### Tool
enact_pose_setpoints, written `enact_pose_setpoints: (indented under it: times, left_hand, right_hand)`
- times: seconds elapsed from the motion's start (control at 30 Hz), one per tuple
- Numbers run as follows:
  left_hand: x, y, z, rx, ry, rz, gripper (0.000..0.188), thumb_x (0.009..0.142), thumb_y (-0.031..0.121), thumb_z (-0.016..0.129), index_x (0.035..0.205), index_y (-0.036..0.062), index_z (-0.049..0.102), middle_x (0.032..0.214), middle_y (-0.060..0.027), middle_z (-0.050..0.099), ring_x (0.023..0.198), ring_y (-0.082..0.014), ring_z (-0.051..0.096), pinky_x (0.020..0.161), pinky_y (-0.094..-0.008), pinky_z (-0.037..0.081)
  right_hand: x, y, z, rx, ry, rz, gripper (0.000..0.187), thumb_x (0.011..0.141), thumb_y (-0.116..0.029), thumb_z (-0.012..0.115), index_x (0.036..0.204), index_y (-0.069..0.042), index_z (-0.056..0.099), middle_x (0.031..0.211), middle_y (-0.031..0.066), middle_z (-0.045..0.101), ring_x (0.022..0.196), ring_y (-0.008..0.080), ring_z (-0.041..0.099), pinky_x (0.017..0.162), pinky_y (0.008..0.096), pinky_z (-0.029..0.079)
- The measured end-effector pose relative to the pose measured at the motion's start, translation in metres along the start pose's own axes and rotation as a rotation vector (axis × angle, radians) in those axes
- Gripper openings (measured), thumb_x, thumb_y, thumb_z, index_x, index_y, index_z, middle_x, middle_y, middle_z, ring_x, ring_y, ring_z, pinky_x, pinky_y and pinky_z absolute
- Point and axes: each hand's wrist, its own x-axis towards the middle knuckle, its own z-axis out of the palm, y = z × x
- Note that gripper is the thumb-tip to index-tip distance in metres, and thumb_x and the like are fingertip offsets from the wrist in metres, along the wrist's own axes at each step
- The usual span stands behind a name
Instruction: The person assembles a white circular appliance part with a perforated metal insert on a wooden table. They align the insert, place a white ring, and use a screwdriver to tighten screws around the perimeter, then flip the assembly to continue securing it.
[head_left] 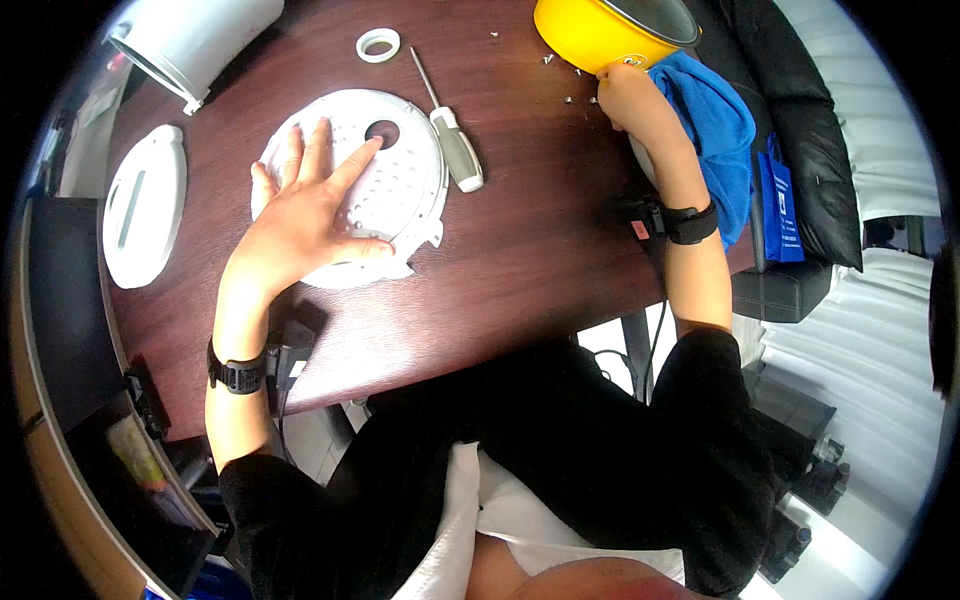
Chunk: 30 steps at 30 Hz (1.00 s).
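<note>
My left hand (292,225) lies with fingers spread on a round white plastic plate (405,185), which has small holes, one larger round hole and a broken-looking edge at the lower right. Just right of the plate, a screwdriver (457,150) with a grey and white handle rests on the table. At the far right my right hand (640,108) is closed, its fingertips turned down and partly hidden; I cannot make out what is in them. Beside it are several small screws (568,100) and the yellow pot (590,40).
A white ring (378,45) lies beyond the plate. At left are a white oval cover (147,205) and a white cylindrical container (205,45) on its side. A blue cloth (715,120) lies under my right forearm. The dark red table (520,250) borders a black chair (810,150).
</note>
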Motion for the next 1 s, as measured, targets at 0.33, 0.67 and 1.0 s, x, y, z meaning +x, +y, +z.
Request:
enact_pose_setpoints:
  times: [0.33,0.67,1.0]
  left_hand:
    - [0.001,0.000,-0.001,0.011,-0.002,-0.009,0.105,0.055,0.054,0.080,0.144,0.0293,0.032,0.150,-0.0287,0.011,0.141,-0.0443,0.000,0.106,-0.0671,0.005]
    - [0.001,-0.003,0.001,0.006,0.023,0.006,0.103,0.055,0.058,0.078,0.144,0.0297,0.033,0.150,-0.0300,0.011,0.140,-0.0457,0.000,0.104,-0.0694,0.007]
    - [-0.001,-0.003,0.003,0.022,0.039,0.002,0.107,0.052,0.064,0.076,0.144,0.0287,0.033,0.150,-0.0293,0.011,0.139,-0.0487,0.003,0.103,-0.0706,0.006]
  right_hand:
    - [0.039,-0.010,0.007,-0.108,0.092,-0.269,0.027,0.085,-0.020,0.056,0.101,0.001,0.063,0.087,0.0242,0.065,0.080,0.0390,0.065,0.073,0.0411,0.053]
    - [0.113,-0.047,0.066,-0.070,-0.027,-0.329,0.025,0.084,-0.019,0.058,0.096,0.003,0.063,0.079,0.0221,0.065,0.070,0.0337,0.065,0.068,0.0420,0.052]
    - [0.066,-0.083,-0.012,1.021,-0.445,-0.049,0.025,0.097,-0.028,0.048,0.093,-0.006,0.059,0.063,-0.0051,0.044,0.048,0.0047,0.038,0.047,0.0192,0.033]
